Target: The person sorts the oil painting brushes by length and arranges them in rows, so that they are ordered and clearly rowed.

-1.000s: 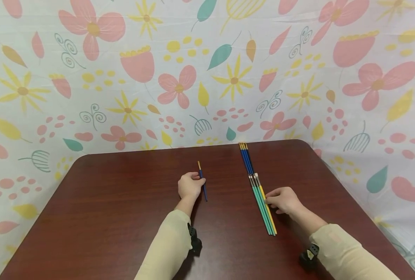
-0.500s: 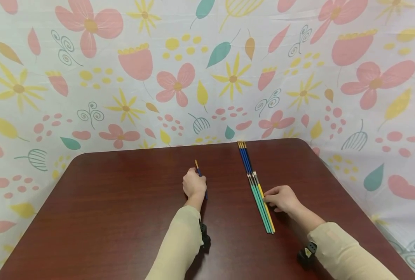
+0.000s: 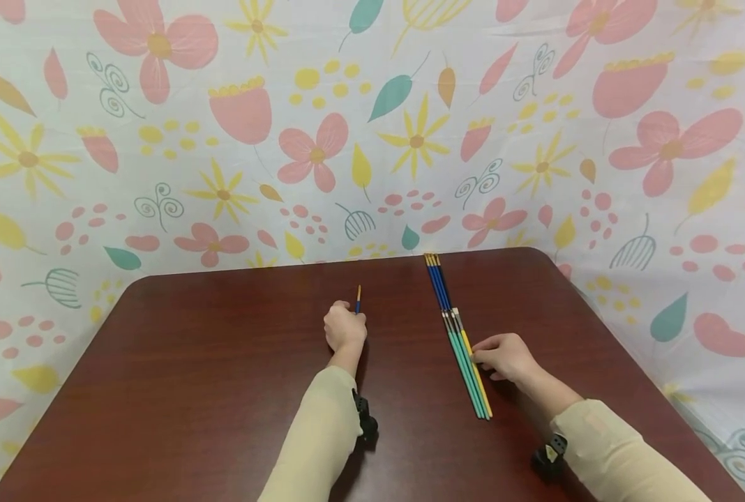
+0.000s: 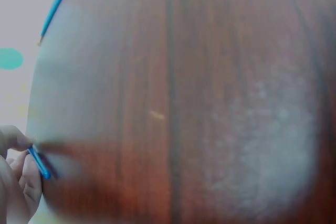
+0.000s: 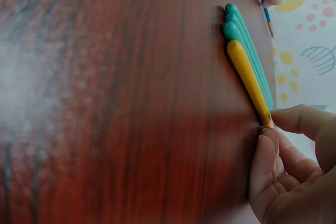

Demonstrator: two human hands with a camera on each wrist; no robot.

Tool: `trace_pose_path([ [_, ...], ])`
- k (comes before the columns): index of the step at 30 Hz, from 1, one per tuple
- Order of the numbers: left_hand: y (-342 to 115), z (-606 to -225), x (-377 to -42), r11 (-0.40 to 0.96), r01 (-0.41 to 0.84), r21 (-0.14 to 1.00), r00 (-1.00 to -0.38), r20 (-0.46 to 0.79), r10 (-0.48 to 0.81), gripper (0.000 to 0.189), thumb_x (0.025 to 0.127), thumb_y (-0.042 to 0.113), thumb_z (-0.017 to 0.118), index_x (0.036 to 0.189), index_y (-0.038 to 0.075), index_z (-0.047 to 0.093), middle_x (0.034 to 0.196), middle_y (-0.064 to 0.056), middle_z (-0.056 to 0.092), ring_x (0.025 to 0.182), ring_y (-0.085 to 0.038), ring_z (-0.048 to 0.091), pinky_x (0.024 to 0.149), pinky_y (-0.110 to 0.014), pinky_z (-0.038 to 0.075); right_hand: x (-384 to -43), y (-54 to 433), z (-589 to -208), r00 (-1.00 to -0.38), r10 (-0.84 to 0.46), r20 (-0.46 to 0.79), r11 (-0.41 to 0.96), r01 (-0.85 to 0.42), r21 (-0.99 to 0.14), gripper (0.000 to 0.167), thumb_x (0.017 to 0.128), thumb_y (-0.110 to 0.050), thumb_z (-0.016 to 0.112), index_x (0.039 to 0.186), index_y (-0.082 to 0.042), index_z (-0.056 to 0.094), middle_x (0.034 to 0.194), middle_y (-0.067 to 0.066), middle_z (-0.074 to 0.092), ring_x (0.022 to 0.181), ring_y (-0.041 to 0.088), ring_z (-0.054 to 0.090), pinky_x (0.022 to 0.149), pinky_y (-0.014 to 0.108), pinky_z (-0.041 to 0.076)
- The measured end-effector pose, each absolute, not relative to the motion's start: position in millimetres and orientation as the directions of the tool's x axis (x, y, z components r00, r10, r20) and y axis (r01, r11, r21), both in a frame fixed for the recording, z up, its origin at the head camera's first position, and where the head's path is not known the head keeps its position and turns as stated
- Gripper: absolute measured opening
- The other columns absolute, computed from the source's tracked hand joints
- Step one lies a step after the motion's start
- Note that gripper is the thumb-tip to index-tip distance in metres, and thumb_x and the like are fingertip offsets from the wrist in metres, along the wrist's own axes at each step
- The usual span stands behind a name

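My left hand (image 3: pixel 345 328) pinches a blue paintbrush (image 3: pixel 358 301) near the middle of the table, its tan bristle end pointing to the back. The rounded blue handle end (image 4: pixel 41 165) shows below the fingers in the left wrist view. My right hand (image 3: pixel 506 357) holds a yellow paintbrush (image 3: pixel 481 383) between thumb and fingertips, at the right side of the brush row. Directly left of it lie several green-handled paintbrushes (image 3: pixel 465 366), side by side. In the right wrist view the yellow handle (image 5: pixel 247 74) lies right against the green handles (image 5: pixel 242 38).
Behind the green brushes, several dark blue paintbrushes (image 3: pixel 438 282) lie in line with them, bristles toward the back edge. The brown table (image 3: pixel 190 362) ends at a floral cloth (image 3: pixel 316 209). Black wrist cameras sit on both sleeves.
My left hand has shifted right and closed further over the blue paintbrush. The brush has turned to lean slightly right at its bristle end, its handle end now hidden. My right hand stays put.
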State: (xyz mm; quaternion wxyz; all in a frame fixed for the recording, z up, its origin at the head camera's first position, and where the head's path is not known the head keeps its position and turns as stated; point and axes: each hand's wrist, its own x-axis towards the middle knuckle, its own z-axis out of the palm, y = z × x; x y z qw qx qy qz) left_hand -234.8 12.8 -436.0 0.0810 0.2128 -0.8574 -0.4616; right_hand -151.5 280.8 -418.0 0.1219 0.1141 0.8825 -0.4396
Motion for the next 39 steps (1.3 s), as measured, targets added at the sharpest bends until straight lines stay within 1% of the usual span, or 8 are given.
trace_pose_path([
  [5, 13.0, -436.6, -238.6, 0.424, -0.3, 0.855, -0.896, -0.1, -0.433, 0.021, 0.081, 0.012, 0.071, 0.101, 0.01, 0.07, 0.088, -0.005, 0.073, 0.085, -0.026, 0.067, 0.072, -0.041, 0.053, -150.1, 281.7, -419.4, -0.941, 0.1, -0.325, 0.58, 0.32, -0.749, 0.029, 0.086, -0.022, 0.068, 0.103, 0.001, 0.07, 0.094, 0.012, 0.069, 0.076, 0.017, 0.062, 0.063, 0.034, 0.056],
  [11, 21.0, -436.9, -243.7, 0.301, -0.277, 0.913, -0.905, -0.144, -0.4, 0.014, 0.081, 0.009, 0.07, 0.095, 0.008, 0.072, 0.086, -0.008, 0.074, 0.081, -0.025, 0.068, 0.072, -0.039, 0.055, -148.1, 284.5, -422.2, -0.946, 0.087, -0.311, 0.586, 0.301, -0.752, 0.029, 0.087, -0.024, 0.067, 0.103, -0.001, 0.071, 0.097, 0.012, 0.069, 0.078, 0.017, 0.062, 0.065, 0.034, 0.056],
  [18, 41.7, -438.1, -256.1, 0.2, -0.243, 0.949, -0.922, -0.161, -0.352, 0.014, 0.079, 0.005, 0.07, 0.093, 0.007, 0.073, 0.095, -0.012, 0.07, 0.091, -0.028, 0.065, 0.076, -0.039, 0.055, -145.6, 287.6, -424.5, -0.956, 0.061, -0.287, 0.587, 0.267, -0.765, 0.03, 0.085, -0.024, 0.069, 0.104, -0.001, 0.071, 0.096, 0.009, 0.07, 0.077, 0.016, 0.062, 0.064, 0.034, 0.056],
  [27, 73.1, -438.7, -273.0, 0.122, -0.226, 0.966, -0.935, -0.18, -0.305, 0.013, 0.08, 0.005, 0.072, 0.092, 0.008, 0.074, 0.095, -0.011, 0.07, 0.089, -0.027, 0.065, 0.075, -0.038, 0.056, -141.9, 287.3, -426.1, -0.962, 0.038, -0.272, 0.587, 0.241, -0.773, 0.029, 0.085, -0.025, 0.07, 0.103, -0.003, 0.071, 0.094, 0.008, 0.069, 0.078, 0.016, 0.061, 0.065, 0.033, 0.055],
  [30, 84.1, -441.9, -280.1, 0.086, -0.239, 0.967, -0.933, -0.204, -0.297, 0.011, 0.079, 0.005, 0.073, 0.09, 0.008, 0.074, 0.096, -0.011, 0.069, 0.08, -0.025, 0.066, 0.068, -0.035, 0.056, -139.6, 287.8, -426.9, -0.962, 0.032, -0.27, 0.584, 0.237, -0.776, 0.028, 0.085, -0.024, 0.07, 0.103, -0.003, 0.071, 0.093, 0.007, 0.069, 0.077, 0.016, 0.061, 0.064, 0.033, 0.055],
  [34, 98.8, -444.0, -290.8, 0.008, -0.266, 0.964, -0.927, -0.254, -0.276, 0.01, 0.079, 0.004, 0.073, 0.088, 0.007, 0.073, 0.095, -0.013, 0.067, 0.062, -0.022, 0.063, 0.053, -0.03, 0.053, -138.0, 287.4, -427.8, -0.963, 0.032, -0.268, 0.575, 0.237, -0.783, 0.027, 0.085, -0.024, 0.07, 0.102, -0.003, 0.071, 0.09, 0.006, 0.069, 0.076, 0.016, 0.061, 0.063, 0.032, 0.054],
  [37, 108.5, -442.5, -300.0, -0.033, -0.29, 0.956, -0.92, -0.288, -0.265, 0.009, 0.079, 0.002, 0.073, 0.086, 0.007, 0.072, 0.096, -0.014, 0.066, 0.059, -0.02, 0.062, 0.048, -0.028, 0.052, -139.2, 286.7, -427.9, -0.966, 0.031, -0.258, 0.575, 0.229, -0.786, 0.028, 0.084, -0.025, 0.071, 0.101, -0.002, 0.071, 0.089, 0.006, 0.069, 0.076, 0.016, 0.061, 0.063, 0.033, 0.054],
  [39, 113.8, -441.3, -306.5, -0.044, -0.302, 0.952, -0.918, -0.303, -0.255, 0.009, 0.079, 0.001, 0.073, 0.086, 0.007, 0.072, 0.097, -0.014, 0.065, 0.062, -0.02, 0.063, 0.048, -0.028, 0.052, -140.3, 285.8, -427.6, -0.967, 0.032, -0.253, 0.574, 0.225, -0.787, 0.028, 0.084, -0.025, 0.071, 0.101, -0.002, 0.071, 0.088, 0.006, 0.069, 0.076, 0.016, 0.061, 0.063, 0.033, 0.054],
])
